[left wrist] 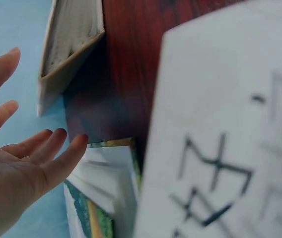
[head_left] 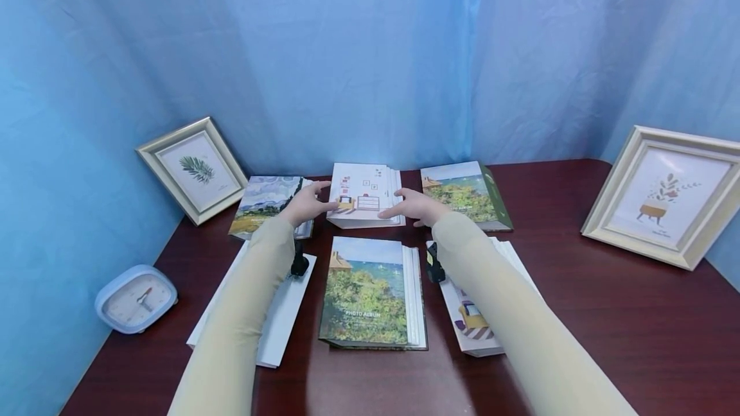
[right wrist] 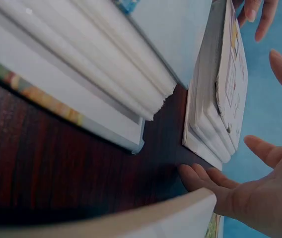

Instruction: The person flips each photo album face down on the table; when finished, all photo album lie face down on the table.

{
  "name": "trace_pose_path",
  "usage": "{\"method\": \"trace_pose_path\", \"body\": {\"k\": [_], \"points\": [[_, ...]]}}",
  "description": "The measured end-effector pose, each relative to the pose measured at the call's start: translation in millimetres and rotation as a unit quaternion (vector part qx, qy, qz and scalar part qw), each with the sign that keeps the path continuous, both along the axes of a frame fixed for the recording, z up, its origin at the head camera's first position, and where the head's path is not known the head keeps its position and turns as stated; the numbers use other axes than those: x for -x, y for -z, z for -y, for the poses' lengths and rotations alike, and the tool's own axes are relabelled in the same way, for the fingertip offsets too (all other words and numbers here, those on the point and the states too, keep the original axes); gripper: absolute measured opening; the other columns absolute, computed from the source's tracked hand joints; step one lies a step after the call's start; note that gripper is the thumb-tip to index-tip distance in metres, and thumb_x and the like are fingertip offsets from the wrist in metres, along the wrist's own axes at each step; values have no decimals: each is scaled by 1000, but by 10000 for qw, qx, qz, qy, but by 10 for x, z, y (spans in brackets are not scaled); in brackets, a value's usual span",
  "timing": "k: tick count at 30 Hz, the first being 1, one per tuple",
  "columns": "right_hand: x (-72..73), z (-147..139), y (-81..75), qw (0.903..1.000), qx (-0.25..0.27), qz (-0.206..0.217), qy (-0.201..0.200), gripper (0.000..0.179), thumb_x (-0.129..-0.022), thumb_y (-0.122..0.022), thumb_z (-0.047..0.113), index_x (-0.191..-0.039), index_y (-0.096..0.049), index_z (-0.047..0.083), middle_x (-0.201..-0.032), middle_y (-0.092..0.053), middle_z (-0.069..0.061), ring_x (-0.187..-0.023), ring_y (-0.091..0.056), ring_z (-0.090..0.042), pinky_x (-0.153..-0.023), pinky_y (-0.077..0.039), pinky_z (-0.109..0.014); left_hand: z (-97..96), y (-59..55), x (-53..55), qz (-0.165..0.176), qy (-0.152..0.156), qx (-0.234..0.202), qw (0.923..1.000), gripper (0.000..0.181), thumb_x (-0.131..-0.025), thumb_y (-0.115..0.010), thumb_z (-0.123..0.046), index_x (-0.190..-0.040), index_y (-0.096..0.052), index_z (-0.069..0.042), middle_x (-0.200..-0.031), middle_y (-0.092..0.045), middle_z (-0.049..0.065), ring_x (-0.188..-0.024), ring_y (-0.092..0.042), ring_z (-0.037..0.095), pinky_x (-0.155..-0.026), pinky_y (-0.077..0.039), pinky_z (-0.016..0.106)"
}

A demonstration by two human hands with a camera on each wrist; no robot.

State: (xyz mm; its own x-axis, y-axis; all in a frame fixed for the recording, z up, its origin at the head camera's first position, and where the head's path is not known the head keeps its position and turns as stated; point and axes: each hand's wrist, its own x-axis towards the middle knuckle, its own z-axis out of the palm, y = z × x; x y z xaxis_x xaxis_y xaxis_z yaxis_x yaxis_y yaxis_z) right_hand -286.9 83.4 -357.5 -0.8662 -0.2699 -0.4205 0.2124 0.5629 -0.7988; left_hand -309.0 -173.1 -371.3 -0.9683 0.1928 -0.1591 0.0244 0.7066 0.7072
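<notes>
At the back middle of the table lies a white photo album (head_left: 361,178) with a drawn room on its cover. My left hand (head_left: 303,205) is at its left side, over the edge of a landscape album (head_left: 254,204), thumb close to the cover. My right hand (head_left: 424,206) is at its right side, thumb over the cover's edge. In the right wrist view, that hand's fingertips (right wrist: 186,174) are low by the white album (right wrist: 235,99). Neither hand curls round the album. In the left wrist view, the left hand (left wrist: 19,173) has its fingers spread.
A green landscape album (head_left: 370,294) lies front middle, between a white album (head_left: 289,326) and another room-print album (head_left: 474,332). Back right is a similar landscape album (head_left: 462,188). Two picture frames (head_left: 202,210) (head_left: 595,217) stand at the sides; a blue clock (head_left: 110,313) is at left.
</notes>
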Motion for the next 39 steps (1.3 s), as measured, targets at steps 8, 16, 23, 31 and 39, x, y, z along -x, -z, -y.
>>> {"method": "trace_pose_path", "body": {"k": [8, 16, 23, 31, 39], "points": [[7, 38, -1, 9999, 76, 42, 116, 85, -86, -69, 26, -152, -17, 13, -159, -12, -11, -141, -24, -34, -110, -30, -51, -39, 49, -6, 159, -56, -324, 9993, 68, -91, -64, -21, -149, -29, -8, -149, -30, 23, -125, -45, 36, -96, -44, 45], [47, 37, 76, 9994, 213, 157, 232, 81, -87, -68, 21, -152, -20, 14, -158, -13, -10, -140, -26, -34, -108, -35, -48, -97, 111, -10, 274, -3, -700, 9972, 70, -91, -65, -20, -149, -29, -7, -145, -37, 21, -109, -50, 29, -81, -44, 35], [71, 16, 100, 9979, 421, 164, 457, 77, -89, -66, 16, -152, -22, 16, -157, -17, -11, -137, -31, -35, -104, -40, -47, -159, 116, -47, 491, -206, -1063, 9929, 67, -92, -64, -21, -149, -29, -12, -146, -36, 19, -100, -52, 25, -75, -46, 31], [103, 10, 119, 9959, 564, 260, 664, 77, -88, -66, 12, -152, -23, 17, -155, -21, -14, -135, -34, -37, -103, -41, -46, -209, 147, -48, 490, -241, -1049, 9930, 67, -93, -62, -19, -150, -29, -11, -144, -39, 20, -106, -52, 27, -83, -48, 36], [79, 10, 95, 9954, 618, 330, 646, 76, -89, -65, 11, -152, -22, 16, -156, -19, -15, -135, -34, -38, -103, -42, -45, -229, 144, -69, 458, -411, -1030, 9928, 64, -93, -62, -19, -149, -31, -12, -147, -36, 19, -107, -50, 27, -80, -45, 34]]}}
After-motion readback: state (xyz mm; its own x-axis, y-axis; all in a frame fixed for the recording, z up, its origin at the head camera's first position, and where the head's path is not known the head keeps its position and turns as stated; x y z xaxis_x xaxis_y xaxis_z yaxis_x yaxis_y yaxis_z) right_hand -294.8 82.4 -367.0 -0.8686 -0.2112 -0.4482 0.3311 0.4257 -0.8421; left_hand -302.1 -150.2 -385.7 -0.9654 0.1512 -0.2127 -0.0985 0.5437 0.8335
